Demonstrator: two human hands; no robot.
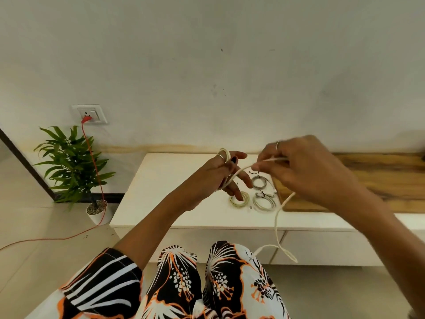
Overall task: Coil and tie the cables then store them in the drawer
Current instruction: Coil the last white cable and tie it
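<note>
A cream-white cable (277,217) runs from my left hand (220,178) to my right hand (305,166) and hangs down in a loose loop toward my knees. Its first turns are wound around the fingers of my left hand, held above the white cabinet top (161,192). My right hand pinches the cable a short way to the right of the left hand. Three coiled, tied cables lie on the cabinet top below my hands: a yellowish coil (239,200), a grey coil (259,182) and a whitish coil (264,201). A closed drawer front (322,247) sits under the top.
A wooden section (368,180) continues the cabinet top to the right. A potted plant (73,166) stands on the floor at the left. A red cord (96,171) runs from a wall socket (90,114) down across the floor.
</note>
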